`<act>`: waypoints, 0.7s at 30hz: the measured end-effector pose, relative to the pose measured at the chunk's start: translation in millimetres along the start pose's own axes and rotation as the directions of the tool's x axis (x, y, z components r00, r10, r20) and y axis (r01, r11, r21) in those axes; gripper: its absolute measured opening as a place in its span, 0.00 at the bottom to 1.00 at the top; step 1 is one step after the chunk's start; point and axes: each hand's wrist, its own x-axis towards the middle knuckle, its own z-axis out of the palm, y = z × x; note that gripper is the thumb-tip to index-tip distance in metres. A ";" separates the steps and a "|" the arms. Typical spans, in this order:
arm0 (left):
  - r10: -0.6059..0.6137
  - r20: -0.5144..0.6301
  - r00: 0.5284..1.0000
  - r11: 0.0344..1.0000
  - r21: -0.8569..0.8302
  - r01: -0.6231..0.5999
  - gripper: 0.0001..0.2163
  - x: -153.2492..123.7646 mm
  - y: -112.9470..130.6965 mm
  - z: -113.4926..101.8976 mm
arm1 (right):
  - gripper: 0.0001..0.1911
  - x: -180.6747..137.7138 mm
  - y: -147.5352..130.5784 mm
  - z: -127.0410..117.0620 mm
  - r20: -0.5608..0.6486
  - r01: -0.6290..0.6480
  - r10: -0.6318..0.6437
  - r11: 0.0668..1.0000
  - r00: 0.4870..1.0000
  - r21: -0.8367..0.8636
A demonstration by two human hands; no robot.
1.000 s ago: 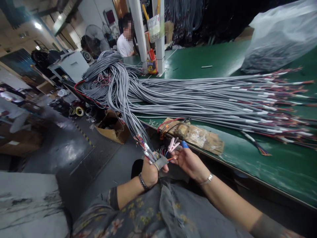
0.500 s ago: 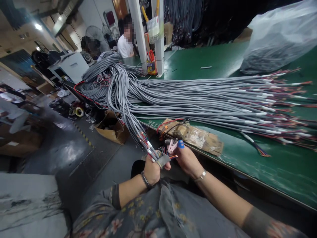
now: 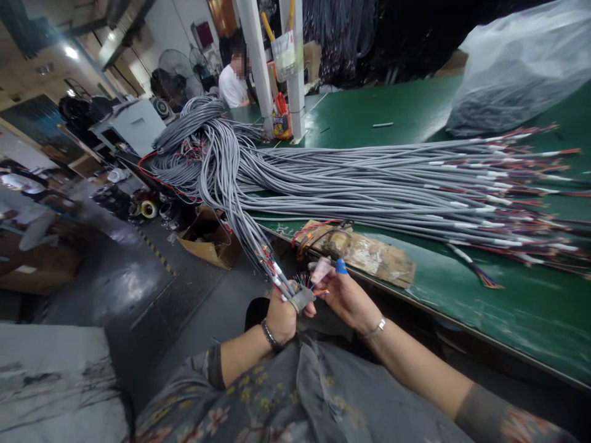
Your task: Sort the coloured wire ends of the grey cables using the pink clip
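In the head view, lower centre of the frame, your left hand [image 3: 282, 317] is closed around the ends of grey cables [image 3: 249, 234]; your right hand [image 3: 351, 303] is half-curled beside coloured wires [image 3: 322, 293] and a blurred pink clip [image 3: 322, 269], its grip impossible to tell.

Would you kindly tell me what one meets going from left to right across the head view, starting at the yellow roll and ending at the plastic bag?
Yellow roll → cardboard box → left hand → right hand → plastic bag.
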 end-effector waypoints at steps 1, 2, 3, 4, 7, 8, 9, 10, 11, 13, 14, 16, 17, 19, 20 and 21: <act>0.004 -0.003 1.000 1.000 -0.004 -0.004 0.18 -0.6 -0.7 -1.4 | 0.25 -2.1 -1.4 -1.5 0.010 -0.040 0.040 0.999 0.999 0.013; 0.009 0.000 1.000 1.000 -0.005 -0.009 0.19 -1.3 -1.8 -3.1 | 0.24 -4.4 -3.1 -3.5 0.033 -0.089 0.088 0.996 0.996 0.012; 0.014 0.008 1.000 1.000 -0.001 -0.014 0.19 -2.0 -3.1 -5.0 | 0.24 -6.8 -4.8 -5.6 0.065 -0.137 0.137 0.991 0.988 -0.003; 0.016 0.019 1.000 1.000 0.009 -0.017 0.19 -2.6 -4.6 -7.1 | 0.24 -9.3 -6.6 -7.7 0.100 -0.177 0.179 0.984 0.979 -0.030; 0.005 0.061 0.998 0.997 0.081 -0.010 0.20 -4.2 -6.7 -12.7 | 0.23 -16.0 -11.2 -9.5 0.168 -0.210 0.235 0.965 0.957 -0.156; -0.001 0.084 0.996 0.993 0.118 -0.009 0.20 -4.5 -6.1 -13.8 | 0.22 -17.8 -12.2 -8.1 0.169 -0.191 0.227 0.960 0.959 -0.204; -0.007 0.111 0.994 0.987 0.158 -0.011 0.20 -4.7 -4.8 -14.6 | 0.21 -19.4 -12.9 -5.6 0.163 -0.163 0.207 0.955 0.965 -0.249; -0.014 0.140 0.990 0.981 0.195 -0.014 0.19 -4.8 -3.2 -15.1 | 0.20 -20.8 -13.3 -2.4 0.161 -0.131 0.184 0.948 0.970 -0.291; -0.026 0.169 0.985 0.973 0.228 -0.014 0.19 -4.7 -1.5 -15.4 | 0.19 -22.0 -13.6 1.2 0.167 -0.100 0.162 0.939 0.972 -0.329; -0.075 0.232 0.970 0.959 0.283 0.006 0.18 -4.1 0.5 -16.3 | 0.18 -24.2 -13.8 7.9 0.204 -0.044 0.135 0.917 0.970 -0.396; -0.110 0.267 0.957 0.951 0.310 0.022 0.17 -3.8 0.4 -17.2 | 0.18 -25.3 -14.0 10.3 0.227 -0.009 0.120 0.900 0.966 -0.435; -0.176 0.331 0.927 0.926 0.374 0.042 0.15 -3.1 -1.4 -19.6 | 0.16 -27.2 -15.1 11.5 0.265 0.105 0.049 0.837 0.963 -0.538; -0.202 0.350 0.915 0.913 0.405 0.046 0.14 -2.8 -2.8 -21.0 | 0.15 -28.1 -15.9 10.2 0.276 0.172 -0.003 0.789 0.961 -0.589; -0.219 0.343 0.913 0.904 0.424 0.058 0.13 -2.6 -4.8 -23.3 | 0.15 -29.9 -18.1 4.4 0.269 0.248 -0.086 0.713 0.959 -0.656; -0.212 0.322 0.923 0.911 0.407 0.067 0.14 -2.5 -5.1 -23.9 | 0.15 -30.8 -19.0 0.7 0.248 0.242 -0.097 0.709 0.964 -0.663; -0.199 0.297 0.934 0.922 0.379 0.076 0.15 -2.3 -5.1 -24.2 | 0.15 -31.9 -19.4 -3.0 0.217 0.210 -0.086 0.728 0.972 -0.652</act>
